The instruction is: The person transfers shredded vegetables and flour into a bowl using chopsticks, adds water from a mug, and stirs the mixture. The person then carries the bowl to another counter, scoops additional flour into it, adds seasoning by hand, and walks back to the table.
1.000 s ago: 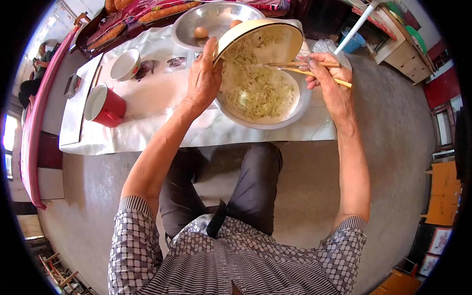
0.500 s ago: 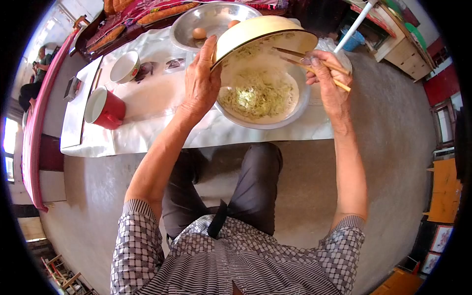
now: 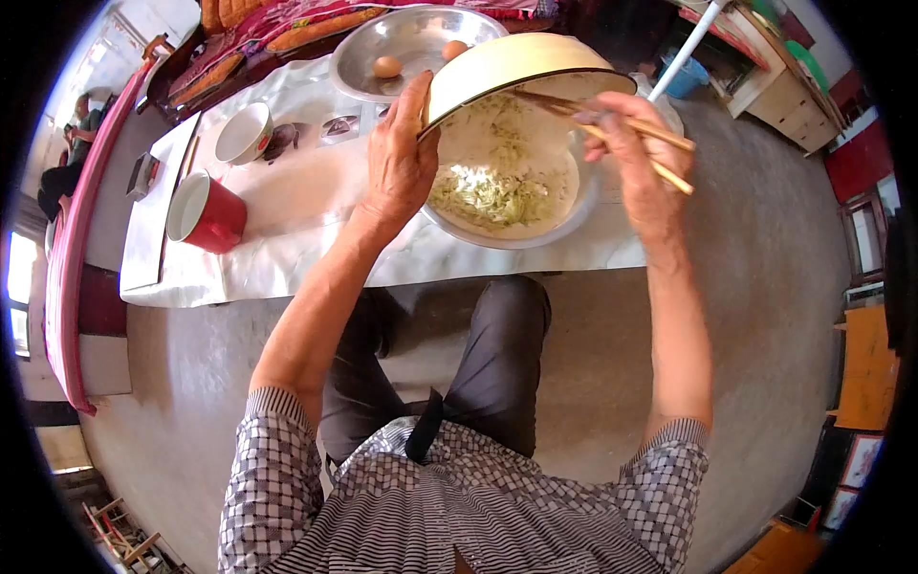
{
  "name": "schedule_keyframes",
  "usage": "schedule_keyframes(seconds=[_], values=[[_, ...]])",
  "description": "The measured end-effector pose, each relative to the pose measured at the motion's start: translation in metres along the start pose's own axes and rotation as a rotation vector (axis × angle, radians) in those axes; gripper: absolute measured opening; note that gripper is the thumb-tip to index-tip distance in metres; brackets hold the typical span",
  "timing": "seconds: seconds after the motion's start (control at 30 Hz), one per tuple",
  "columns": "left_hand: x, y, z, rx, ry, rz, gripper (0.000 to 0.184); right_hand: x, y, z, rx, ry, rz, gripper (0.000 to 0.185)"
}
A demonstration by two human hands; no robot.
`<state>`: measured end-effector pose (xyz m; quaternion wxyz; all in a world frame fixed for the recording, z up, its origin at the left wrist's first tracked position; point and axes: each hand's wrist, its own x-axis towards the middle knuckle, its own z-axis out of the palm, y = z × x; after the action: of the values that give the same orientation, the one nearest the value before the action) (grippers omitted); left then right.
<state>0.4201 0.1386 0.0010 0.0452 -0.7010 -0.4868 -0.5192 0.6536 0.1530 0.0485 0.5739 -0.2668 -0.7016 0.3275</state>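
My left hand [image 3: 400,158] grips the left rim of a cream enamel bowl [image 3: 526,63], which is tipped steeply with its mouth toward me. Below it sits a wide metal basin [image 3: 516,241] holding pale green shreds [image 3: 507,196] and what looks like white flour. Some shreds cling to the inside of the tilted bowl. My right hand [image 3: 639,163] is closed around a pair of wooden chopsticks [image 3: 674,140]. Their darker tips reach inside the tipped bowl, against or close to its inner wall.
A steel basin [image 3: 359,59] with two brown eggs stands behind. Left on the table are a white bowl [image 3: 243,134], a red enamel mug [image 3: 220,218] and a white board [image 3: 143,244]. A white pole [image 3: 687,53] rises at the right. Another person [image 3: 81,139] sits far left.
The cream bowl has shifted slightly right and tilted further. The chopstick tips have moved left and deeper into it, and more shreds show along its inner wall.
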Motion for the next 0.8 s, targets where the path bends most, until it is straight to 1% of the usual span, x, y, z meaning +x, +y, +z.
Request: schedule_keyframes(seconds=[0.1,0.2,0.23,0.27,0.33,0.37,0.47,0.5,0.6,0.63,0.77,0.8], values=[[0.002,0.006,-0.003,0.007,0.006,0.001,0.034,-0.002,0.014,0.009,-0.048,-0.104,0.018,0.02],[0.001,0.002,-0.007,0.007,-0.018,-0.067,0.035,-0.006,0.017,0.007,-0.125,-0.181,0.011,0.017],[0.003,0.0,-0.007,-0.042,0.008,-0.03,0.048,-0.009,0.017,0.004,-0.145,-0.211,0.019,0.016],[0.004,-0.003,-0.006,-0.041,0.024,-0.017,0.048,-0.011,0.016,-0.001,-0.169,-0.241,0.026,0.016],[0.007,-0.006,-0.005,-0.042,0.06,0.004,0.048,-0.014,0.009,-0.009,-0.125,-0.154,0.08,0.018],[0.007,-0.004,-0.007,-0.047,0.039,-0.016,0.048,-0.012,0.005,-0.013,-0.102,-0.111,0.105,0.018],[0.007,-0.002,-0.008,-0.025,0.035,-0.016,0.047,0.0,0.001,-0.024,-0.038,0.116,0.036,0.023],[0.007,-0.001,-0.009,-0.01,0.026,-0.024,0.047,0.003,0.01,-0.026,-0.006,0.145,0.04,0.027],[0.006,0.002,-0.008,-0.002,0.03,-0.038,0.047,-0.005,0.033,-0.022,-0.15,0.03,0.165,0.029],[0.007,0.002,-0.007,-0.021,0.05,-0.037,0.047,-0.01,0.038,-0.018,-0.076,-0.034,0.182,0.029],[0.007,-0.005,-0.01,-0.041,0.074,-0.107,0.045,-0.018,0.028,-0.028,0.054,0.018,0.123,0.03],[0.007,-0.006,-0.011,-0.05,0.072,-0.126,0.044,-0.013,0.025,-0.035,0.084,0.088,0.097,0.031]])
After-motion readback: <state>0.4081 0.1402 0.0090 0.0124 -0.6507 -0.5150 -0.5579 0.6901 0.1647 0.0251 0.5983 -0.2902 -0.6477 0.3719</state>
